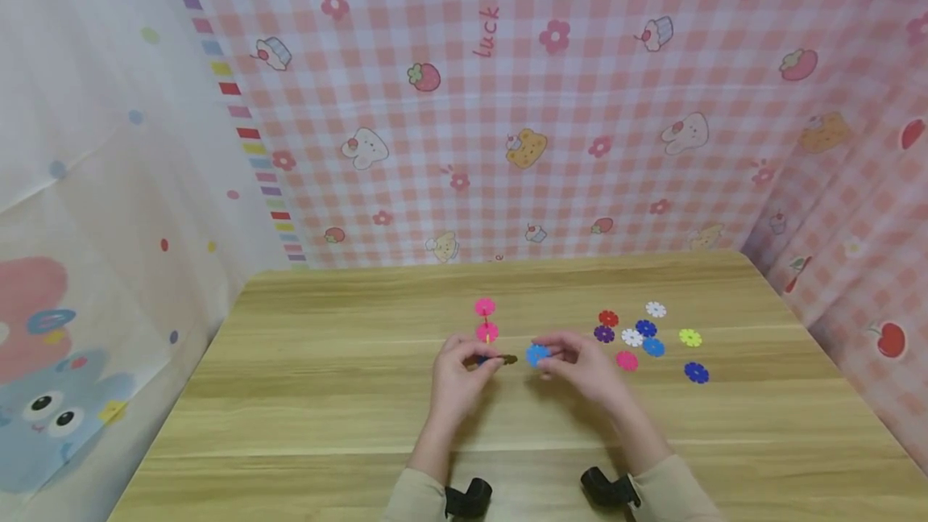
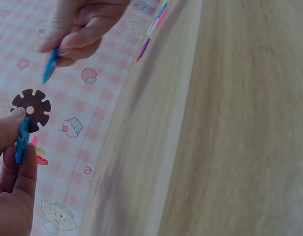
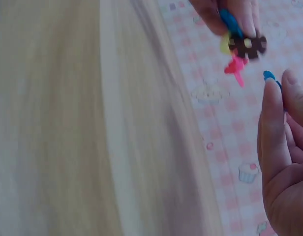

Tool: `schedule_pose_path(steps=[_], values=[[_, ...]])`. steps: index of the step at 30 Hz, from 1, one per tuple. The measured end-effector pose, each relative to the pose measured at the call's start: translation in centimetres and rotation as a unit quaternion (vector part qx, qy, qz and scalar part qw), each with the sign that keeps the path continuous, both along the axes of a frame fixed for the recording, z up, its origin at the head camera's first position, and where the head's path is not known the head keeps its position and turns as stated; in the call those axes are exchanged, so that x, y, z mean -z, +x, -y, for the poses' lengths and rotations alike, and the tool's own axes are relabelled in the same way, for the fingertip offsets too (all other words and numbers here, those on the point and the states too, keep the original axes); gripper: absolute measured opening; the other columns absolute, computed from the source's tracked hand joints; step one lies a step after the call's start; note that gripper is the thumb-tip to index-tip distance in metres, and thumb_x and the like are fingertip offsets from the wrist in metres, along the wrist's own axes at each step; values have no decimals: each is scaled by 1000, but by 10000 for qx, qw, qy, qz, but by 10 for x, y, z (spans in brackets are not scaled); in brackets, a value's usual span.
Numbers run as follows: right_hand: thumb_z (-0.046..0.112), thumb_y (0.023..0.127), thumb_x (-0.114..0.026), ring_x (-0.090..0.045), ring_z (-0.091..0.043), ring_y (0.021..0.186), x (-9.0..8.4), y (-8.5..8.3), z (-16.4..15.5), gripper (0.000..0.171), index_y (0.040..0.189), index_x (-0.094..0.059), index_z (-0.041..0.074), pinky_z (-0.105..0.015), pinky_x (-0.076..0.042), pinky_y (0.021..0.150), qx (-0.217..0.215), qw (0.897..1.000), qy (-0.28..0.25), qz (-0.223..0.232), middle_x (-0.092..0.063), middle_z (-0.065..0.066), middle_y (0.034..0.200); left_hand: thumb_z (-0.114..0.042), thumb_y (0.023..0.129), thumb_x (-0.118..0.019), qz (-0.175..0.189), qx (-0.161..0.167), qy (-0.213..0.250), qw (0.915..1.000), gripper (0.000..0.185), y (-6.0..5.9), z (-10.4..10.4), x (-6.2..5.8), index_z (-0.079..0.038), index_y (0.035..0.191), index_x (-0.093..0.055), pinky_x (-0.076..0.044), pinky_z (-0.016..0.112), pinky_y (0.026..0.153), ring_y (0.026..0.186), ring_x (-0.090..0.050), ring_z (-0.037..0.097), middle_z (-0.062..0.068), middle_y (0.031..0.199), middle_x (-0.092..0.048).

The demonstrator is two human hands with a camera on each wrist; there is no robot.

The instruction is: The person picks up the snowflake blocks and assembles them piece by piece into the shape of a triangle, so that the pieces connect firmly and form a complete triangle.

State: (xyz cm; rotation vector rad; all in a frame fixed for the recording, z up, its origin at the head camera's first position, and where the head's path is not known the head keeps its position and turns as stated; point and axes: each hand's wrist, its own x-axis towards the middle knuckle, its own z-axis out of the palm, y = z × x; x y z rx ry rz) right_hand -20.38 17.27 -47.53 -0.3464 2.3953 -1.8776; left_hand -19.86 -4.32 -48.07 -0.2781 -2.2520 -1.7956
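My left hand [image 1: 455, 373] pinches a joined cluster of plastic snowflake discs [image 2: 28, 118], brown one outermost; my right hand [image 1: 580, 365] pinches a loose blue plastic disc [image 1: 537, 355] just right of it, above the wooden table [image 1: 326, 393]. Misaligned slots could pop the cluster apart.

At the near right, the right hand [image 3: 282, 162] shows its palm side, its straight fingers [image 3: 270, 118] pressed against a blue disc [image 3: 269, 76] of which only an edge peeks out. At the far edge, the left hand [image 3: 225, 12] pinches a joined cluster: a blue piece [image 3: 231, 23], a brown notched disc [image 3: 247, 45], a yellow piece [image 3: 224, 45] and pink pieces [image 3: 235, 68] hanging below. The wooden table [image 3: 53, 123] fills the left, blurred. A pink checked cloth [image 3: 225, 147] with cupcake prints lies behind the hands.
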Motion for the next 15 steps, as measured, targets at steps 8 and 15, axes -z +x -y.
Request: schedule_pose_path(steps=[8, 15], values=[[-2, 88, -70, -66, -30, 84, 3, 0, 17, 36, 122, -60, -10, -31, -58, 75, 87, 9990, -435, 60, -65, -14, 96, 2, 78, -81, -45, -127, -39, 9999, 9, -5, -3, 1, -5, 80, -74, -56, 31, 81, 88, -59, 18, 1, 88, -57], [-3, 87, -70, -65, -28, 83, 9, -2, 19, 34, 120, -62, -8, -32, -59, 74, 232, 9984, -494, 112, -65, -13, 94, 3, 77, -81, -80, -187, -94, 9997, 10, -9, -5, 5, -4, 79, -74, -56, 31, 81, 88, -59, 17, 1, 89, -58]])
